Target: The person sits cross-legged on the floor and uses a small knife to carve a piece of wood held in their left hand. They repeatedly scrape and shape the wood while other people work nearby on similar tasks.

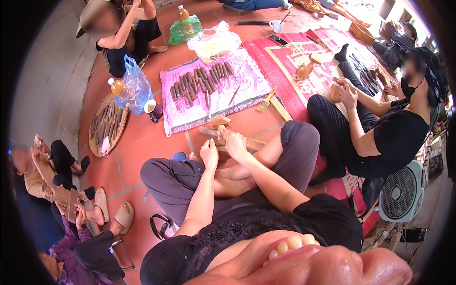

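Observation:
In front of my crossed legs, both hands come together at a small carved piece of pale brown wood. My left hand is closed, its fingers curled near the lower left of the piece. Closed as well, my right hand lies against the right side of it. What each set of fingers grips is too small to make out. Under and beside the carving are a greyish wooden block and a brown wooden support, partly hidden by my hands.
Beyond lies a pink cloth with several wooden-handled tools. A brush rests at its right corner. On the left stand a round woven tray of tools and a dark mug. Co-workers sit around; a fan stands right.

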### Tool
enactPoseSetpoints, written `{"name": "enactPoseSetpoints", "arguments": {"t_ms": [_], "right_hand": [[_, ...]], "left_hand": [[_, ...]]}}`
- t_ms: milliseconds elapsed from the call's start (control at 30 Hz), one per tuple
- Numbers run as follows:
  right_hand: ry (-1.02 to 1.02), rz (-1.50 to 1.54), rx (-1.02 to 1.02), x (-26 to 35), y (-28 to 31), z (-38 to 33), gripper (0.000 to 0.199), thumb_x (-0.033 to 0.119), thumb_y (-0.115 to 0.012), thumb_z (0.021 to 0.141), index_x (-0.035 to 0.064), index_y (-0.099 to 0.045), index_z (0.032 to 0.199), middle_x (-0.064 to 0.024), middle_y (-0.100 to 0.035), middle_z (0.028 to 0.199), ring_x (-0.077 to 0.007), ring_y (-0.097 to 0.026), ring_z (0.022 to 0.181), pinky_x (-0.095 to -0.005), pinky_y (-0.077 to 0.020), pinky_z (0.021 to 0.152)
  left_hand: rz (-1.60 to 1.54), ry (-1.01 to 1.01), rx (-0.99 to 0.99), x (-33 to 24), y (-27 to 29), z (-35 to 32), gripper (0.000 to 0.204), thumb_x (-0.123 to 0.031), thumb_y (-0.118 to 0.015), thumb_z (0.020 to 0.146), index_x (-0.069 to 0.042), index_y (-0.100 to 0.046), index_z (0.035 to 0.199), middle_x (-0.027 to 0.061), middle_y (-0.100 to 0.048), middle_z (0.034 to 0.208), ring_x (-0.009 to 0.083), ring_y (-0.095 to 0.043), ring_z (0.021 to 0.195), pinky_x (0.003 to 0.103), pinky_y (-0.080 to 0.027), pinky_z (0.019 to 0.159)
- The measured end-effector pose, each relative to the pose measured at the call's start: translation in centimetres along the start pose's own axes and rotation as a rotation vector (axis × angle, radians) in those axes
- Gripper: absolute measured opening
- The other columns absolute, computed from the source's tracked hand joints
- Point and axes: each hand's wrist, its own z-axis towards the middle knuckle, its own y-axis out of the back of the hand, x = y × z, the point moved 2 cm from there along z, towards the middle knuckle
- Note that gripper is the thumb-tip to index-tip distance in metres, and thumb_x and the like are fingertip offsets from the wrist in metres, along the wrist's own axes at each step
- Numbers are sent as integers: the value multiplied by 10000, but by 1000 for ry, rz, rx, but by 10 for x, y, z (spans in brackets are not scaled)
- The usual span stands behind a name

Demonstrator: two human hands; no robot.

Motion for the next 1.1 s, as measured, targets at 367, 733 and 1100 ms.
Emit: {"name": "enactPoseSetpoints", "arguments": {"t_ms": [367,733,1100], "right_hand": [[95,-206,89,4,0,-19,352,55,-529,880,28,-656,1207,-201,-696,1117,-399,-682,964,-492,-551,804],[340,2,-154,9,-9,-34,287,83,-573,927,87,-706,1181,-201,-705,1058,-427,-678,890,-504,-531,826],[121,-32,-8,13,-3,-17,332,22,-549,912,63,-688,1210,-221,-694,1082,-407,-681,965,-479,-537,850]], "left_hand": [[5,-83,-100,8,-12,3,323,-321,-537,964,-44,-690,898,218,-683,859,421,-661,868,509,-503,785],[-109,-11,-120,1,-3,-1,316,-265,-532,964,-11,-674,841,236,-676,823,446,-655,837,543,-497,789],[-87,-7,-128,4,-4,0,315,-272,-542,958,-13,-671,834,248,-669,831,458,-646,842,554,-493,780]]}}
